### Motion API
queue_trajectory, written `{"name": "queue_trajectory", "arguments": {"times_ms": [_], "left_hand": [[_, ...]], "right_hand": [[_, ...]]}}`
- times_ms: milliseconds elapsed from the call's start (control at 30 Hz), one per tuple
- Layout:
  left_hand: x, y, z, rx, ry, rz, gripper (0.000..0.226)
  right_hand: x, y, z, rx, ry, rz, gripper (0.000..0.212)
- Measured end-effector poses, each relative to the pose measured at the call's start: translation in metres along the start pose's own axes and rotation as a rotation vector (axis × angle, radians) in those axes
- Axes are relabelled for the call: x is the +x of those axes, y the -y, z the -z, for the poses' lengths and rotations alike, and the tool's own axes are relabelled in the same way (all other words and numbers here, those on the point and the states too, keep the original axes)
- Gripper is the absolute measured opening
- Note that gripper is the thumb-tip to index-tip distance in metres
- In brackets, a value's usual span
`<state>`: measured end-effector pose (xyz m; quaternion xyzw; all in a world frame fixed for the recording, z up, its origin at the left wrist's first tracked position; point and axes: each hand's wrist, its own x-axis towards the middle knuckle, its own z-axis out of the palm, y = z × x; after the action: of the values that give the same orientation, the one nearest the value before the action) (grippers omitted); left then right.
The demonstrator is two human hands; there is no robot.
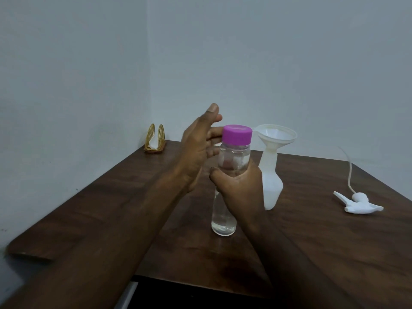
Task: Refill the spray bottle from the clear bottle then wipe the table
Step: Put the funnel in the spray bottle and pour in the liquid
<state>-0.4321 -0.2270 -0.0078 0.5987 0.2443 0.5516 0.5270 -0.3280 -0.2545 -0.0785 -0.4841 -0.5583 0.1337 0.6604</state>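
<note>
A dark wooden table [312, 219] fills the lower part of the room's corner, set against pale walls. On it, near the middle, stands the spray bottle [270, 179], white and upright, its long axis vertical and its open neck pointing straight up, with a white funnel [277, 134] seated in that neck, wide mouth upward. Just beside it on the person's side is the clear bottle [225, 197], also upright with its long axis vertical, liquid showing in its lower part and a purple cap [237, 134] on top, pointing at the ceiling; its base rests on or just above the table, and I cannot tell which.

The right hand [240, 190] is wrapped around the middle of the clear bottle, thumb across the near side and fingers curled behind it. The left hand [198, 148] hovers at the cap with fingers spread and loose, fingertips close to the cap's side, grasping nothing.

Well to the right lies the spray head [361, 205], on its side, its thin tube [349, 170] curving away toward the wall. In the far left corner stands a small golden napkin holder [155, 139] with a white napkin in it.
</note>
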Motion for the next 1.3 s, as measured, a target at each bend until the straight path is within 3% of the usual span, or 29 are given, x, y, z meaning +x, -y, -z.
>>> {"name": "queue_trajectory", "arguments": {"times_ms": [100,267,333,467,667,833,900,1000,1100,1300], "left_hand": [[-0.003,0.001,-0.004,-0.006,0.066,0.031,0.054],[0.003,0.004,-0.003,0.035,-0.161,-0.056,0.048],[0.004,0.003,-0.004,0.014,-0.117,-0.029,0.053],[0.004,0.001,-0.006,-0.077,0.046,0.073,0.061],[0.011,0.003,0.002,-0.07,-0.146,-0.062,0.037],[0.008,0.002,-0.001,-0.102,0.146,-0.015,0.048],[0.006,0.001,-0.001,-0.135,0.225,-0.018,0.045],[0.008,-0.001,0.0,-0.144,0.206,-0.052,0.044],[0.011,-0.001,0.004,-0.115,0.2,-0.071,0.041],[0.013,0.0,0.006,-0.035,0.196,-0.1,0.04]], "right_hand": [[0.0,0.0,-0.001,0.019,0.01,-0.005,0.049],[0.0,-0.001,0.0,-0.015,-0.007,-0.007,0.035],[0.0,-0.001,0.0,-0.006,-0.008,-0.019,0.035],[0.0,-0.001,-0.002,0.012,0.003,-0.038,0.058],[0.001,0.0,0.002,-0.025,0.007,-0.027,0.027],[0.003,-0.001,-0.002,-0.008,-0.008,-0.041,0.059],[0.002,-0.002,-0.002,-0.023,-0.016,-0.046,0.06],[0.003,-0.003,0.0,-0.033,-0.029,-0.047,0.048],[0.002,-0.001,0.0,-0.042,-0.037,-0.067,0.052],[0.002,0.004,0.001,-0.007,-0.043,-0.046,0.039]]}}
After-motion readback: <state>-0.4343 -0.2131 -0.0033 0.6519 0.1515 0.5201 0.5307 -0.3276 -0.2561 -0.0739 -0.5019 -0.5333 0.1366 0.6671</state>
